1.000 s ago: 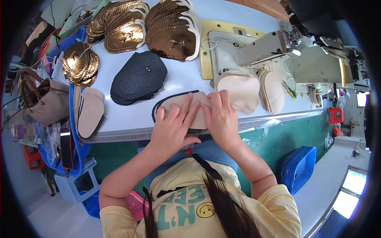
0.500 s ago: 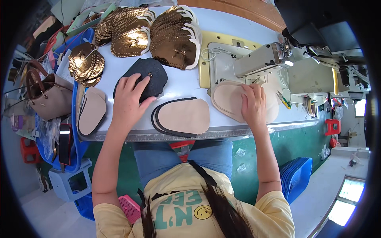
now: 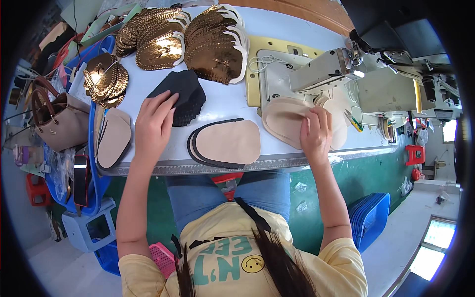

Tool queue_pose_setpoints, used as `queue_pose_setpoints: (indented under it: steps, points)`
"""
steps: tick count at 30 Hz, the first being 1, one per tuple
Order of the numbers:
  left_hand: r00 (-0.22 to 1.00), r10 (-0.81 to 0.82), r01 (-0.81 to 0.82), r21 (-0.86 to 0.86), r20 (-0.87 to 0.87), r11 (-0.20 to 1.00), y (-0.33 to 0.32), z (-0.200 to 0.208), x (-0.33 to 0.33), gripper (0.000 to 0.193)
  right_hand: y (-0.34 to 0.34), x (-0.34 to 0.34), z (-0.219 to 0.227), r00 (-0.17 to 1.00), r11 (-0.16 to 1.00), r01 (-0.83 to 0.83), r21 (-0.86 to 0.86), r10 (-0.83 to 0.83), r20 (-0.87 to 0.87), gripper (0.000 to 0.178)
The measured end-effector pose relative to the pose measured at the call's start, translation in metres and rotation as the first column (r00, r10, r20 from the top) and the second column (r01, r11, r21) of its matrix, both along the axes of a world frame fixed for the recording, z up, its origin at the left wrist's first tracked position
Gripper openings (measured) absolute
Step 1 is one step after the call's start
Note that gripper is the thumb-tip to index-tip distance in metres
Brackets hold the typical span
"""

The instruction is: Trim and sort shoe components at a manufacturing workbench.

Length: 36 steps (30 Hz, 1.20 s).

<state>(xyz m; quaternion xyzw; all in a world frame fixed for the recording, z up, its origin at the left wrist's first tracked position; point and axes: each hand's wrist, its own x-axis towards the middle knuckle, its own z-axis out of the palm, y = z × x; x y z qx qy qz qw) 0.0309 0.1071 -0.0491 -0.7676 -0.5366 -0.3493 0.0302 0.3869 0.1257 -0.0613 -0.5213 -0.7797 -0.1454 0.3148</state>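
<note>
My left hand (image 3: 154, 129) is at the left edge of a stack of black, rounded sheet pieces (image 3: 187, 96), its fingers together and closed on the edge of a black piece. My right hand (image 3: 316, 132) pinches the right side of a beige insole-shaped piece (image 3: 283, 121), which bends up slightly near the fingertips. More beige pieces (image 3: 339, 129) lie just beyond that hand. Between my hands, a beige insole piece (image 3: 227, 143) rests on black ones near the table's front edge. Another beige and black pile (image 3: 115, 141) sits at far left.
A sewing machine (image 3: 321, 74) stands at the back right, with yellow-green thread snips (image 3: 355, 123) beside it. Stacks of shiny gold shoe uppers (image 3: 215, 54) and smaller gold pieces (image 3: 105, 79) lie at the back. A handbag (image 3: 62, 121) and a phone (image 3: 80, 180) are at left.
My left hand has slid left off the top of the black stack, its fingers drawing together at the edge. The beige piece under my right hand has lifted and curled slightly.
</note>
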Motion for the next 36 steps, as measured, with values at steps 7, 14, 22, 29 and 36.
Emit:
queue_pose_setpoints:
  steps: [7,14,22,29,36]
  points:
    - [0.941,-0.296,0.294,-0.038,-0.162,0.955,-0.062,-0.027,0.070,0.033,-0.008,-0.007,0.014,0.996,0.983,0.078,-0.169,-0.082,-0.017,0.019]
    - [0.994,-0.111,0.111,0.083,-0.011,0.990,-0.086,-0.043,0.057,0.031,-0.021,0.005,0.019,0.812,0.872,-0.327,-0.364,0.062,-0.581,0.016]
    - [0.999,-0.054,0.053,0.101,0.007,0.993,-0.096,-0.063,0.052,0.030,-0.017,-0.043,0.028,0.611,0.584,-0.502,-0.638,-0.283,-0.739,0.016]
    - [0.996,-0.045,0.036,0.109,0.081,0.993,-0.096,-0.065,0.051,0.033,-0.009,-0.097,0.016,0.635,0.460,-0.600,-0.654,-0.224,-0.740,0.019]
    - [0.994,-0.046,0.033,0.131,0.094,0.991,-0.096,-0.067,0.050,0.034,-0.008,-0.105,0.011,0.672,0.424,-0.583,-0.692,-0.226,-0.705,0.019]
